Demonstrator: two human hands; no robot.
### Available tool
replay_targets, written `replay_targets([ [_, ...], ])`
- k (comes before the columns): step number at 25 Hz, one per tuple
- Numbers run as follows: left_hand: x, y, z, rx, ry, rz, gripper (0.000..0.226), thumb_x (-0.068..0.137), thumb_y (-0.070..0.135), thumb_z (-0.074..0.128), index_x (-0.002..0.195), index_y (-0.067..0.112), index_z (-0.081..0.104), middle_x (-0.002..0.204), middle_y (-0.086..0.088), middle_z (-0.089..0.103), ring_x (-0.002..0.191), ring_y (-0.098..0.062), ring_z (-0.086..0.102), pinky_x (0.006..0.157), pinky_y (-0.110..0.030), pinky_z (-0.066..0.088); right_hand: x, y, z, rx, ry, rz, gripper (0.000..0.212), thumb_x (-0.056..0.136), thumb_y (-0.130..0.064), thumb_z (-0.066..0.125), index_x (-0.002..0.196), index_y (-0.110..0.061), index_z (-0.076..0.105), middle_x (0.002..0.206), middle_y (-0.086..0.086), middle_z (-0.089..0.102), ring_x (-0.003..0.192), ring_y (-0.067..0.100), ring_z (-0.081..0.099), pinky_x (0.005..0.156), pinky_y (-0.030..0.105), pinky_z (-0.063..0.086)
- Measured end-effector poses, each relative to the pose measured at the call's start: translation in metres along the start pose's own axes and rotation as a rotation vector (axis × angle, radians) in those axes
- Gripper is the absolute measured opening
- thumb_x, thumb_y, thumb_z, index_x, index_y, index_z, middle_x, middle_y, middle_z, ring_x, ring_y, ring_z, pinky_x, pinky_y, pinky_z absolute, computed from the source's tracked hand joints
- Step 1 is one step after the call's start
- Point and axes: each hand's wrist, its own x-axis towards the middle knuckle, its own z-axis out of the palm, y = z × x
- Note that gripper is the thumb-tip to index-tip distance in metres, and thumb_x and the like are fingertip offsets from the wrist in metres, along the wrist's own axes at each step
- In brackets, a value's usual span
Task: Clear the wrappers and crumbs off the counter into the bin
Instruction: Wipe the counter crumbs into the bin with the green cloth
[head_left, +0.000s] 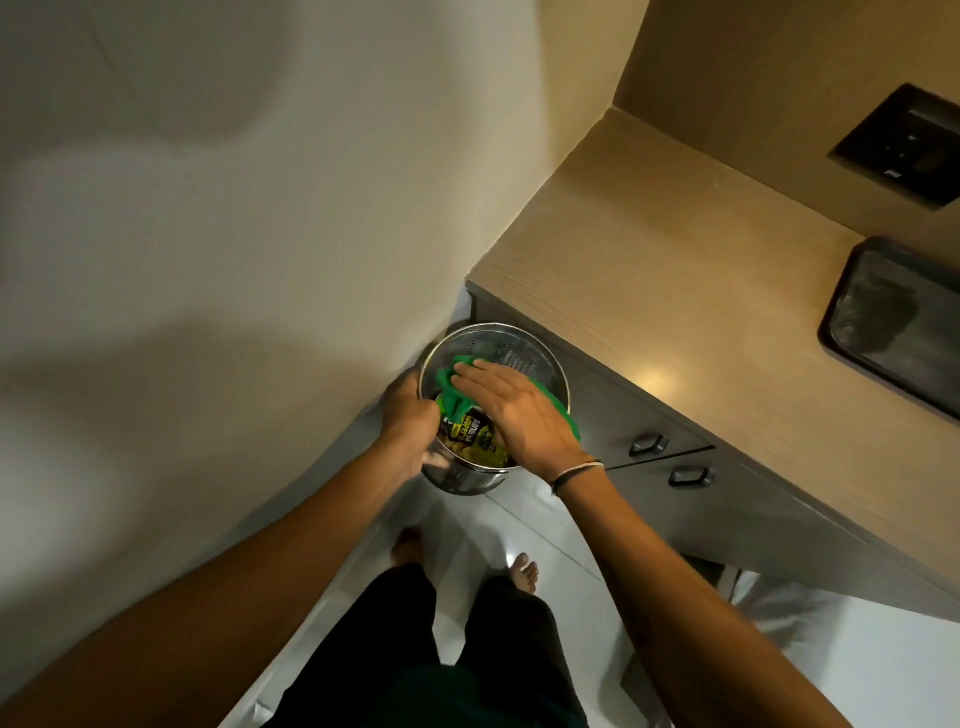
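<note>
A round steel bin (524, 349) stands on the floor in the corner between the wall and the counter (675, 270). Inside it lies a black and yellow snack wrapper (475, 434). A green cloth (451, 384) hangs over the bin's mouth. My left hand (410, 421) grips the cloth at the bin's left rim. My right hand (514, 410) lies flat over the cloth above the bin, fingers stretched out, with more green showing under its right edge. Crumbs are too small to make out.
The counter top is wood-toned, with a dark tray (893, 327) at its right edge and a black wall panel (904, 150) above. Grey drawers with dark handles (649, 444) sit under the counter. My bare feet (522, 571) stand on pale floor tiles.
</note>
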Motion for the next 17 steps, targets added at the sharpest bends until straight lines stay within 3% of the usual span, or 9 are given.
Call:
replay_targets([
  [3, -0.004, -0.016, 0.005, 0.057, 0.009, 0.042, 0.040, 0.106, 0.022, 0.042, 0.134, 0.046, 0.059, 0.128, -0.002, 0.070, 0.099, -0.037, 0.072, 0.052, -0.061, 0.064, -0.019, -0.004, 0.008, -0.021, 0.041, 0.053, 0.061, 0.093, -0.003, 0.069, 0.151, -0.014, 0.054, 0.158, 0.007, 0.055, 0.147, 0.029, 0.051, 0.123, 0.042, 0.037],
  [6, 0.005, -0.046, 0.008, 0.059, 0.011, 0.010, 0.045, 0.104, 0.017, 0.045, 0.133, 0.050, 0.056, 0.126, -0.001, 0.070, 0.097, -0.036, 0.074, 0.057, -0.062, 0.066, -0.043, -0.009, 0.028, -0.006, 0.037, 0.068, 0.054, 0.098, -0.017, 0.045, 0.151, -0.014, 0.052, 0.158, 0.008, 0.055, 0.147, 0.030, 0.051, 0.122, 0.045, 0.038],
  [8, 0.020, -0.074, 0.011, 0.099, 0.027, 0.007, 0.044, 0.102, 0.017, 0.049, 0.127, 0.052, 0.058, 0.121, -0.003, 0.073, 0.094, -0.033, 0.075, 0.065, -0.059, 0.068, -0.057, -0.006, 0.055, 0.030, 0.037, 0.112, 0.058, 0.097, -0.023, 0.039, 0.153, -0.013, 0.048, 0.160, 0.009, 0.052, 0.150, 0.030, 0.048, 0.124, 0.051, 0.041],
  [10, 0.043, -0.111, 0.019, 0.113, 0.052, 0.008, 0.046, 0.099, 0.013, 0.053, 0.129, 0.047, 0.060, 0.122, -0.003, 0.074, 0.100, -0.032, 0.075, 0.076, -0.056, 0.068, -0.072, 0.002, 0.091, 0.061, 0.051, 0.216, 0.059, 0.097, -0.022, 0.045, 0.155, -0.012, 0.047, 0.161, 0.010, 0.050, 0.151, 0.030, 0.047, 0.122, 0.054, 0.043],
  [14, 0.119, -0.200, 0.046, -0.082, 0.083, -0.118, 0.045, 0.099, 0.011, 0.059, 0.125, 0.048, 0.065, 0.117, 0.006, 0.072, 0.113, -0.032, 0.071, 0.083, -0.059, 0.066, -0.109, 0.039, 0.198, 0.145, 0.036, 0.455, 0.071, 0.088, -0.008, 0.074, 0.154, -0.015, 0.049, 0.159, 0.011, 0.051, 0.148, 0.035, 0.049, 0.119, 0.055, 0.046],
  [17, 0.198, -0.274, 0.068, -0.184, 0.039, -0.234, 0.051, 0.100, 0.008, 0.058, 0.141, 0.037, 0.060, 0.132, 0.000, 0.070, 0.116, -0.037, 0.070, 0.071, -0.061, 0.067, -0.139, 0.081, 0.293, 0.223, -0.004, 0.570, 0.067, 0.089, 0.002, 0.076, 0.151, -0.011, 0.055, 0.154, 0.014, 0.057, 0.144, 0.036, 0.053, 0.117, 0.053, 0.050],
])
